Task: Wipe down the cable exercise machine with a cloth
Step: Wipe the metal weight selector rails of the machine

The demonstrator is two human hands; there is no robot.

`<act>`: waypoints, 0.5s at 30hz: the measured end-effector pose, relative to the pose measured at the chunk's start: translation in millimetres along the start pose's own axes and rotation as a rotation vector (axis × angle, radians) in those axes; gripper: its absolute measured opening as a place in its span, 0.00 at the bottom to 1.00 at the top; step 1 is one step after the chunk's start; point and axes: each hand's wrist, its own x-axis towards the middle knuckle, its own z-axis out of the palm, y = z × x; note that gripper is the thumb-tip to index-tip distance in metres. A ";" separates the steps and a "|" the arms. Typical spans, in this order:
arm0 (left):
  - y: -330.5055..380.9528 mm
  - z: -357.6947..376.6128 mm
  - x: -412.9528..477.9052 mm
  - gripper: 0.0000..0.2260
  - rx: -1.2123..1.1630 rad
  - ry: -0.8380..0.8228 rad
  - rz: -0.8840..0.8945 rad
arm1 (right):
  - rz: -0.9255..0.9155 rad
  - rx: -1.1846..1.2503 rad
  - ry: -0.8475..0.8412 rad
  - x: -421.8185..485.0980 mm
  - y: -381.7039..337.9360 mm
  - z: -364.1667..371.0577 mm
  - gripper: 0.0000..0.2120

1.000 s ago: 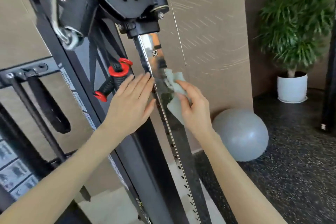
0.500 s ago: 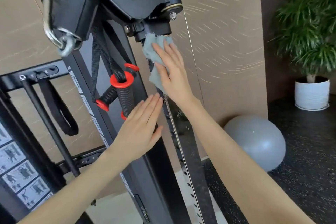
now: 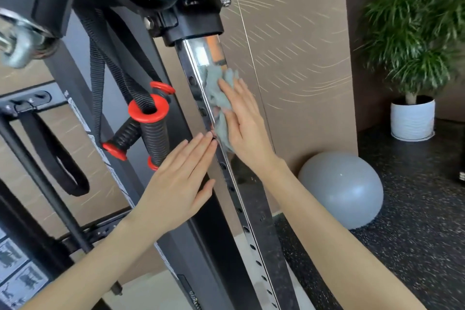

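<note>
The cable machine's chrome upright rail (image 3: 249,206), drilled with several holes, slants down from a black pulley carriage (image 3: 191,0). A crumpled grey-green cloth (image 3: 217,93) lies against the rail just below the carriage. My right hand (image 3: 242,121) presses the cloth flat onto the chrome with straight fingers. My left hand (image 3: 181,184) rests flat with straight fingers against the rail's left edge and the black frame, a little lower than the cloth.
Black handles with red end rings (image 3: 148,121) hang on straps left of the rail. A metal carabiner (image 3: 17,43) shows at the upper left. A grey exercise ball (image 3: 342,189) and a potted plant (image 3: 412,118) stand on the dark speckled floor at the right.
My right hand rose with the cloth to the carriage, then slid back down the rail. My left hand stayed flat against the rail's left side.
</note>
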 end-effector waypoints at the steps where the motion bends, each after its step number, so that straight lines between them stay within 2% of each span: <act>1: -0.9 0.5 -0.4 0.27 0.004 0.004 0.005 | -0.022 -0.004 0.010 11.0 -2.7 -0.9 0.20; 6: -2.3 0.1 -0.6 0.27 0.006 -0.003 0.014 | -0.076 -0.013 0.018 33.7 -5.9 0.4 0.20; 12: -3.2 0.1 -4.6 0.27 -0.003 0.015 0.047 | 0.086 0.052 -0.010 -61.5 8.7 7.7 0.22; 15: -3.0 -0.5 -4.6 0.27 0.014 0.010 0.055 | 0.166 0.065 -0.051 -81.0 10.8 9.2 0.22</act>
